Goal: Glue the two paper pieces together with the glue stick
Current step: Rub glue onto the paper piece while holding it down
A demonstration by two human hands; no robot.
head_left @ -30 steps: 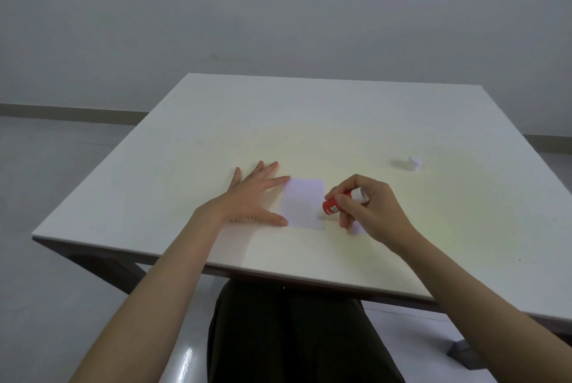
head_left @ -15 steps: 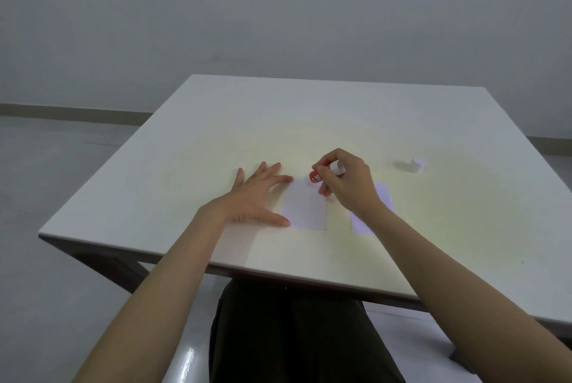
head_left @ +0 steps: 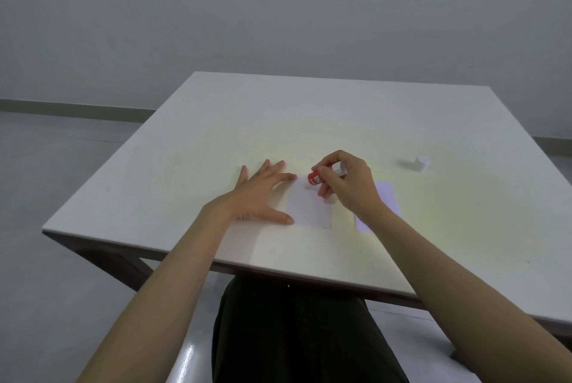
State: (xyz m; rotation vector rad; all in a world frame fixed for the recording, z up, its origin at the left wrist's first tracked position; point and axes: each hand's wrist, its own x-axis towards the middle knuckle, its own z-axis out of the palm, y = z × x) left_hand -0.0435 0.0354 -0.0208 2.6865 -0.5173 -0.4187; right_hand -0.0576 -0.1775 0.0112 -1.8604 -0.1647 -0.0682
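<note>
Here the glue stick (head_left: 325,174) is a short tube, red along the half that points toward the left hand and white at the other end, with pale lettering on the red part too small to read. It lies tilted, nearly flat, pinched in the fingers of the right hand (head_left: 346,186), whose grip is closed around it; the red end sits just over the far corner of the nearer paper piece (head_left: 311,207). Whether the tip touches the paper cannot be told.

That paper piece is a small white rectangle lying flat on the tabletop (head_left: 340,110), so close in tone to the surface that only its edges and a thin shadow along the near side mark it out. The left hand (head_left: 260,196) rests flat beside the glue stick, fingers spread and released, with the forefinger tip and the thumb tip at the paper's left edge, holding nothing.

The second paper piece (head_left: 385,196) lies on the far side of the right hand from the glue stick, a pale rectangle with a faint lilac cast, partly covered by the right wrist. A small white cap (head_left: 421,163) stands on the tabletop well apart from the glue stick, beyond the right hand.
</note>
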